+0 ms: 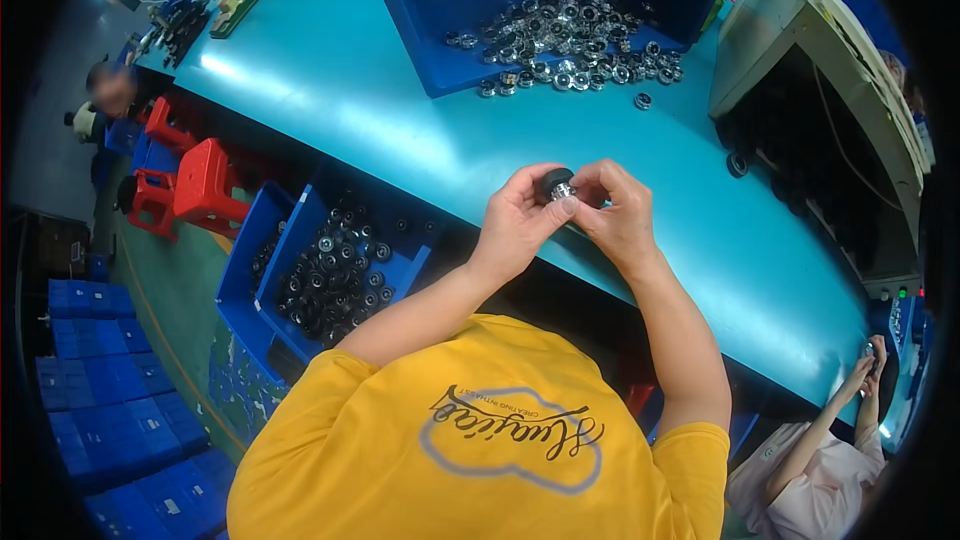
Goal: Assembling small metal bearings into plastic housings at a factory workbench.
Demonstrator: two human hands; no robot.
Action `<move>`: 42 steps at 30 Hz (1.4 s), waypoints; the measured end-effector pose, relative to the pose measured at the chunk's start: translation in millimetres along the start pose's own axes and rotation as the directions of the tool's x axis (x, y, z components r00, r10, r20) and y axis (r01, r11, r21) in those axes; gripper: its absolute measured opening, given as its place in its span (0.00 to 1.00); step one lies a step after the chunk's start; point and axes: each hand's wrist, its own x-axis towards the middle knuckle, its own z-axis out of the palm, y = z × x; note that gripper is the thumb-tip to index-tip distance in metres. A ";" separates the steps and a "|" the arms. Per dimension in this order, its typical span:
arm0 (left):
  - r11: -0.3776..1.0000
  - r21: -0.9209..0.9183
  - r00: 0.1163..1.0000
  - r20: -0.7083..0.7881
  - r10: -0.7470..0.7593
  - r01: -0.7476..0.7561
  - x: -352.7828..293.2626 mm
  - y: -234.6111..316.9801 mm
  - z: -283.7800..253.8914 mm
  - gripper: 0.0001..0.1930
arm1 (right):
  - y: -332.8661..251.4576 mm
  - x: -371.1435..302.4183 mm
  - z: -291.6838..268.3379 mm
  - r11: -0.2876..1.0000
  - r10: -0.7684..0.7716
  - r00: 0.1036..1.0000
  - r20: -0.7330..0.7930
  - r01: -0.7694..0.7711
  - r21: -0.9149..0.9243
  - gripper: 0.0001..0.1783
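Note:
Above the near edge of the teal table (470, 135), my two hands meet around one small part. My left hand (517, 223) pinches a black round cap (556, 179) between thumb and fingers. Just below the cap sits a shiny silver ring piece (564, 192), and my right hand (622, 208) grips it from the other side. Cap and ring touch; whether they are joined I cannot tell. Across the table, a pile of silver-and-black ring pieces (570, 30) spills from a tipped blue bin (425, 60).
Left of my arms, a blue crate (260, 290) holds many black round parts (335, 265). A cream machine housing (745, 50) stands at the right, a black ring (737, 164) beside it. Red stools (208, 185) and stacked blue crates (110, 370) are leftward. A co-worker (820, 460) works at right.

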 end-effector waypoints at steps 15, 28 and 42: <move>0.997 0.080 0.997 -0.064 0.029 -0.024 -1.5 1.4 -13.2 0.10 | 1.9 2.0 -5.3 0.785 0.175 0.941 0.290 -0.312 0.535 0.16; 0.968 0.243 0.997 0.024 -0.068 0.060 11.3 21.5 -16.3 0.16 | 6.5 5.1 -2.4 0.656 0.370 0.881 0.294 -0.472 0.589 0.14; 0.950 0.312 0.991 0.136 -0.012 -0.032 14.1 11.2 -21.3 0.32 | 13.4 8.0 -4.8 0.555 0.422 0.831 0.363 -0.553 0.621 0.15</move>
